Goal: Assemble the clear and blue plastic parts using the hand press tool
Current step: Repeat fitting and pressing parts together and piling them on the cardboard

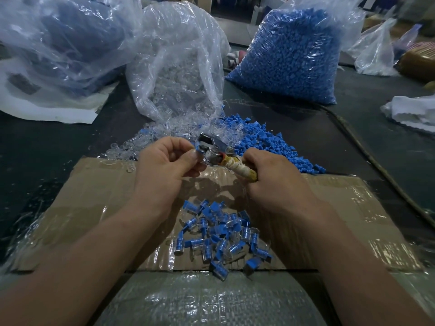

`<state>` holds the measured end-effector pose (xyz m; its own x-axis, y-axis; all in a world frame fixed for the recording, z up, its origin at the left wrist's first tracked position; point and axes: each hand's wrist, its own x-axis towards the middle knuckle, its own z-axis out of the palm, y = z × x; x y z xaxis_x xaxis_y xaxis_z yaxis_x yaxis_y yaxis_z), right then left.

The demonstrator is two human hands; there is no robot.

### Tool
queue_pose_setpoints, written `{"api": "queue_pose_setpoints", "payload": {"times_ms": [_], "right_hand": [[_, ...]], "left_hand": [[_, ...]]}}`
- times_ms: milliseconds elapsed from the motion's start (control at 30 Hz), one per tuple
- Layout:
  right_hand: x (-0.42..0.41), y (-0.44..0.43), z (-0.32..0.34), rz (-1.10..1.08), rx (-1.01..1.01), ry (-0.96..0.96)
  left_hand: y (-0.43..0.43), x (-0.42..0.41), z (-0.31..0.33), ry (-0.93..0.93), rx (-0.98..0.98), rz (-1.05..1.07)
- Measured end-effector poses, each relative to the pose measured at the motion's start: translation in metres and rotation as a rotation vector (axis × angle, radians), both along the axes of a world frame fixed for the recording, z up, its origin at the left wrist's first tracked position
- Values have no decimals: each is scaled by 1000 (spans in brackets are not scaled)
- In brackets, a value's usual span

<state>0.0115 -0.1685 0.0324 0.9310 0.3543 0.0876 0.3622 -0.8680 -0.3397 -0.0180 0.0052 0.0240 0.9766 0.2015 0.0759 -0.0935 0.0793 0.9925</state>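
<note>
Dark table [47,147] bearing a flattened cardboard sheet [98,184], glossy with clear tape, at its near edge. Beyond the sheet, loose clear parts [131,147] spill from an open bag of clear parts [174,67] and touch a heap of loose blue parts [263,142]. A full bag of blue parts [289,60] stands behind. At left, a larger bag [58,38] on white sheeting [47,111]; at right, a white cloth [409,111] and a cord [367,151].

Bare left hand [168,162], bare right hand [277,177]; forearms [89,250] unsleeved to frame edge.

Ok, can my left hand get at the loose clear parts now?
Probably, nothing lies between the left hand and the clear parts, though it pinches a blue piece at the hand press.
</note>
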Motion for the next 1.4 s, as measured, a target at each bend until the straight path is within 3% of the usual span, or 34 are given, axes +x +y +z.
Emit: {"api": "queue_pose_setpoints", "payload": {"times_ms": [200,367,533,800,900,1000,1033,1100,1167,1267,1400], "right_hand": [[2,-2,0,23,33,-5],[10,-17,0,-24,-54,20],[9,-18,0,-13,-129,80],[7,-18,6,-48,-171,213],[7,-18,7,-33,-188,242],[8,-20,7,-29,-171,271],[8,-20,7,-24,-180,271],[7,-22,8,-9,-196,271],[7,-23,10,1,-182,279],[7,-24,12,4,-151,261],[7,-23,11,2,-148,229]], "left_hand": [[0,1,1,-2,-19,12],[8,4,3,-36,-27,25],[5,-7,8,26,7,-326],[-1,-11,11,72,345,-635],[0,-9,8,43,263,-504],[5,0,0,91,185,-169],[8,5,-4,87,269,-41],[17,14,-10,32,622,153],[25,20,-12,-5,914,231],[32,24,-14,23,1130,217],[31,25,-16,68,1262,178]]}}
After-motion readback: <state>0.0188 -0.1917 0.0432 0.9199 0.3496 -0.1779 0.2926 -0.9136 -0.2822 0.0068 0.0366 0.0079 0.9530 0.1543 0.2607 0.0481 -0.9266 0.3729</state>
